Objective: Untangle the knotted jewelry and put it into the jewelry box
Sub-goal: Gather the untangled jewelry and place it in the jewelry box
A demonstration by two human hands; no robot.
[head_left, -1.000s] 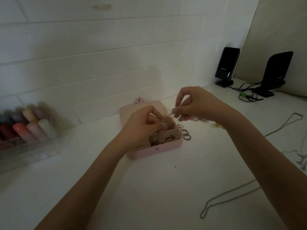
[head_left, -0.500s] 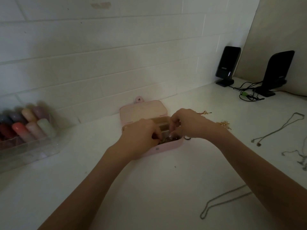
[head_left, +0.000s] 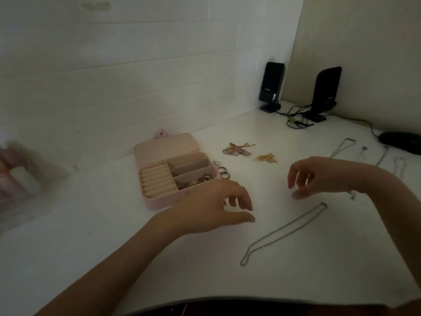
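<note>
The pink jewelry box (head_left: 157, 201) lies open on the white desk, its lid (head_left: 166, 147) flat against the wall. Small jewelry pieces (head_left: 196, 181) fill its front right compartment. My left hand (head_left: 214, 201) hovers just right of the box, fingers loosely curled, holding nothing. My right hand (head_left: 319, 176) hangs further right, also empty. A long silver chain (head_left: 284, 233) lies below the hands. Several rings (head_left: 222, 171) sit beside the box. A pink beaded piece (head_left: 237, 149) and a gold piece (head_left: 266, 158) lie behind them.
More silver chains (head_left: 385, 156) lie at the far right near a black mouse (head_left: 403, 141). Two black speakers (head_left: 272, 85) (head_left: 325, 92) with cables stand in the corner. A clear case of coloured bottles (head_left: 20, 179) sits at the left.
Both hands have drawn out of the box and moved right, now empty. The piece they held stays in the box. The camera view has shifted right and down.
</note>
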